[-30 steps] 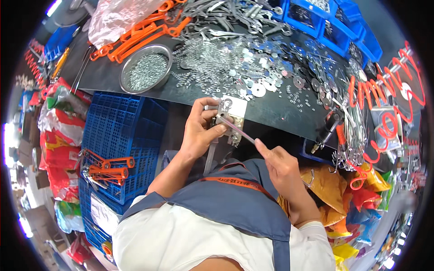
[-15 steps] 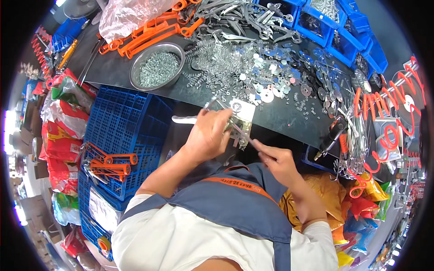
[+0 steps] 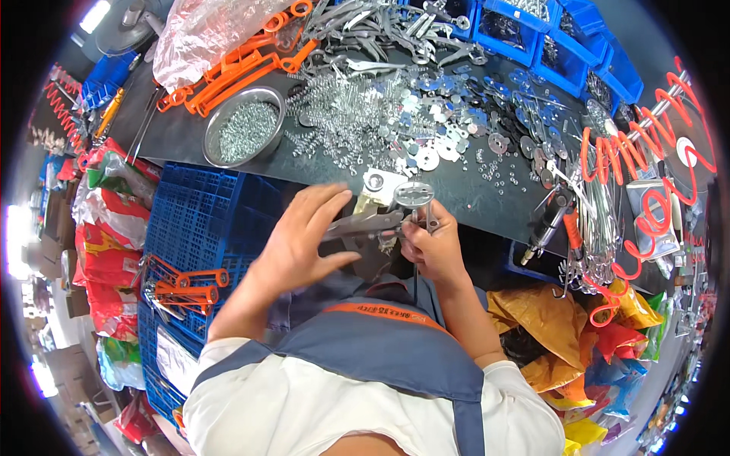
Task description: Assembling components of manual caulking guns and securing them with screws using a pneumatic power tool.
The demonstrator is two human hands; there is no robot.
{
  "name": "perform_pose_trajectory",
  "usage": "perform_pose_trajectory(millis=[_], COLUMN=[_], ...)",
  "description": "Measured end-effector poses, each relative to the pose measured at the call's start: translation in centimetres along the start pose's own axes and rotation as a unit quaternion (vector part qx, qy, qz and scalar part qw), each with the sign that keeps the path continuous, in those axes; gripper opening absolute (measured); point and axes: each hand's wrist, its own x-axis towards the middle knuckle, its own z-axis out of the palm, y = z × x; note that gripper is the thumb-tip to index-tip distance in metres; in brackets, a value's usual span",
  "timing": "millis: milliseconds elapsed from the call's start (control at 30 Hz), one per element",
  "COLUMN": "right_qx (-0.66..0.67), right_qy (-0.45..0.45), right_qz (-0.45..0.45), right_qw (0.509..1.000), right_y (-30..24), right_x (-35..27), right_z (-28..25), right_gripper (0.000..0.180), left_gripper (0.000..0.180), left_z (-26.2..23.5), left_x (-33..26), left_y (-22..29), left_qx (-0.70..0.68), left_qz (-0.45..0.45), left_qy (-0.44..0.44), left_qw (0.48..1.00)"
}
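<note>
A grey metal plier-like part (image 3: 363, 223) lies across my left hand (image 3: 304, 235), whose fingers are spread around it just below the dark bench edge (image 3: 456, 207). My right hand (image 3: 433, 245) is closed on a thin metal piece with a round disc (image 3: 414, 194) at its top, touching the right end of the grey part. Both hands are over my lap, above a blue-grey apron with an orange band (image 3: 384, 311).
The bench holds a steel bowl of small screws (image 3: 245, 126), loose springs and round washers (image 3: 426, 144), orange-handled tools (image 3: 236, 61), and blue bins (image 3: 532, 38). A blue crate (image 3: 198, 228) with orange-handled tools stands at my left. Red coiled cords (image 3: 646, 175) hang at right.
My left hand has opened its fingers and shifted left with the grey part. My right hand rose from my lap to the part's right end, now holding the disc-topped piece.
</note>
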Motion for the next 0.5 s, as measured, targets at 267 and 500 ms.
perform_pose_trajectory(millis=[267, 500], right_qx=[0.111, 0.004], right_qy=[-0.147, -0.169], right_qz=[0.050, 0.056], right_qw=[0.982, 0.984], right_y=[0.3, 0.9], right_x=[-1.7, -0.1], right_z=[0.6, -1.0], right_gripper=[0.061, 0.048], left_gripper=[0.051, 0.045], left_z=[-4.4, 2.9], left_x=[-2.1, -2.4], left_y=[-2.6, -1.2], left_qx=[-0.534, -0.472], left_qz=[-0.174, -0.024], left_qy=[-0.052, -0.085], left_qw=[0.826, 0.877])
